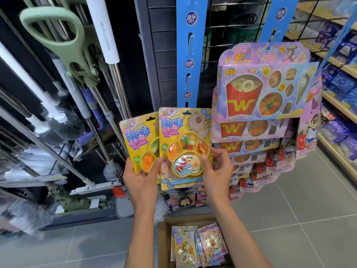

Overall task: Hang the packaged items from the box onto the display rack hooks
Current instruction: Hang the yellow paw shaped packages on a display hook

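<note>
Two yellow paw-tray candy packs are raised in front of me. My left hand [142, 177] grips the rear pack [138, 140] by its lower part. My right hand [217, 172] pinches the front pack [182, 136] at its right edge, thumb on the clear blister. Just above the packs hangs a blue display strip [190, 55] with empty slot hooks. A second blue strip [275, 20] to the right carries several pink fries-box packs [264, 89]. Below, an open cardboard box [164, 240] on the floor holds several more packs [199, 246].
Mops and brooms [81, 105] with metal poles lean in a rack on the left. A black wire grid panel [228, 39] stands behind the strips. Shelves of blue packages [340, 89] run along the right. Grey floor tiles [289, 209] lie around the box.
</note>
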The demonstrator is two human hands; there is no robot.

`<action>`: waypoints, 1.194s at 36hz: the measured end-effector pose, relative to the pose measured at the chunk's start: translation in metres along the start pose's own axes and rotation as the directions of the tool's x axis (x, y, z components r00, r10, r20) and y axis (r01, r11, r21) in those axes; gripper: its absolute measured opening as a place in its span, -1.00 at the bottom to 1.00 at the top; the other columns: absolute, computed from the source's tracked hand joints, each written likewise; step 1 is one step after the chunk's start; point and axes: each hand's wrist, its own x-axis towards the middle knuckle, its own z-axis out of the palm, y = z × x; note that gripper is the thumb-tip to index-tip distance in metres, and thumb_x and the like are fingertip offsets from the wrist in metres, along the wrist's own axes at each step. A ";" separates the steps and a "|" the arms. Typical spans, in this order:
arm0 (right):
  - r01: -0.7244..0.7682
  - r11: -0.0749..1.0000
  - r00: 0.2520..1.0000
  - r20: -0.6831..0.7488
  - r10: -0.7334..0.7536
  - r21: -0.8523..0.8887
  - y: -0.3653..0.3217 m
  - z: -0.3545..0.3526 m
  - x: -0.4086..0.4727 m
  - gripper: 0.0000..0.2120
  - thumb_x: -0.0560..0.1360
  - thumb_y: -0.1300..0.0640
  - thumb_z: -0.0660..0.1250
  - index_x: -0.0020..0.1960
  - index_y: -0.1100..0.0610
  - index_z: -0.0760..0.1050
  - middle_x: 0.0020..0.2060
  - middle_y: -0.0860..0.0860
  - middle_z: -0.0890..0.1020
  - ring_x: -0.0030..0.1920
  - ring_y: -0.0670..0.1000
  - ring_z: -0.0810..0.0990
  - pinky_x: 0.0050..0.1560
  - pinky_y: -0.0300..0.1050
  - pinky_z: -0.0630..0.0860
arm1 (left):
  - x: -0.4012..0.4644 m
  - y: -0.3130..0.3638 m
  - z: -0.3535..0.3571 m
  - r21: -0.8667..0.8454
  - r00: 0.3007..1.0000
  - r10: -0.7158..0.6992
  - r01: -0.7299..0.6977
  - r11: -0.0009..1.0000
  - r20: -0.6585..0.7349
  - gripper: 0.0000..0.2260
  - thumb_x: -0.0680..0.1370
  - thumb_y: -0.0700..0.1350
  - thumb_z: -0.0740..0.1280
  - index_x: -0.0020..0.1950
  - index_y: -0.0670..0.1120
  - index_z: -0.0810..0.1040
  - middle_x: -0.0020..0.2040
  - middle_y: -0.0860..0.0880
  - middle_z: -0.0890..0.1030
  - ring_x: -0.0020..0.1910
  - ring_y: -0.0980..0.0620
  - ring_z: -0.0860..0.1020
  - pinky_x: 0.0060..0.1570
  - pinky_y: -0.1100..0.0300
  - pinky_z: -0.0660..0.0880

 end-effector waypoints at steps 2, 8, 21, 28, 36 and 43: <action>0.004 1.000 1.000 0.005 -0.004 0.007 0.001 -0.001 0.000 -0.87 0.56 0.15 0.42 0.05 0.00 0.50 0.02 0.03 0.66 0.06 0.06 0.64 0.09 0.18 0.61 | -0.001 0.000 0.000 0.010 1.000 -0.004 0.004 1.000 -0.002 -0.61 0.41 -0.13 0.58 0.19 -0.07 0.58 0.03 0.01 0.71 0.03 0.01 0.68 0.11 -0.12 0.61; 0.004 1.000 1.000 0.014 -0.004 0.026 0.006 -0.003 -0.002 -0.84 0.55 0.13 0.42 0.05 -0.07 0.51 0.06 0.02 0.66 0.10 0.07 0.63 0.11 0.09 0.60 | -0.004 0.001 -0.008 0.016 1.000 0.013 -0.013 1.000 -0.017 -0.63 0.43 -0.15 0.56 0.19 -0.10 0.57 0.03 -0.02 0.70 0.04 0.01 0.68 0.11 -0.08 0.61; -0.141 0.987 0.985 -0.110 0.132 -0.081 0.027 -0.024 -0.009 -0.89 0.50 0.17 0.48 -0.05 0.05 0.55 -0.14 -0.02 0.66 -0.07 0.04 0.65 -0.07 0.04 0.64 | 0.013 0.035 -0.053 0.143 0.897 0.324 -0.294 0.945 -0.301 -0.71 0.47 -0.12 0.54 0.10 0.02 0.52 0.02 0.01 0.65 -0.03 0.12 0.65 -0.01 0.07 0.63; 0.075 0.997 0.997 0.010 -0.075 -0.033 -0.006 -0.024 -0.015 -0.87 0.60 0.09 0.35 -0.10 0.07 0.61 -0.22 -0.05 0.68 -0.12 -0.01 0.66 -0.03 -0.02 0.60 | 0.010 0.055 -0.037 -0.025 0.899 0.408 -0.417 0.909 -0.161 -0.69 0.49 -0.33 0.47 0.17 -0.11 0.51 0.02 0.08 0.62 0.00 0.20 0.63 -0.01 0.28 0.57; 0.120 0.992 0.955 0.275 -0.107 -0.031 -0.043 -0.017 -0.015 -0.72 0.46 -0.22 0.44 0.10 -0.13 0.54 -0.08 -0.17 0.67 -0.03 -0.12 0.65 -0.07 -0.21 0.58 | -0.005 0.054 0.003 -0.014 0.963 0.181 -0.182 0.983 0.199 -0.69 0.46 -0.09 0.53 0.12 -0.05 0.51 0.01 0.02 0.67 0.02 0.02 0.66 0.05 -0.05 0.61; 0.115 0.992 0.983 0.150 -0.107 -0.047 -0.050 -0.021 -0.011 -0.62 0.42 -0.15 0.50 0.19 -0.15 0.52 -0.10 -0.11 0.67 -0.06 -0.08 0.63 -0.12 -0.09 0.60 | -0.006 0.067 0.019 -0.068 0.964 0.129 -0.116 0.991 0.233 -0.65 0.49 -0.03 0.50 0.14 0.18 0.40 0.06 -0.01 0.68 0.04 -0.05 0.67 0.07 -0.22 0.59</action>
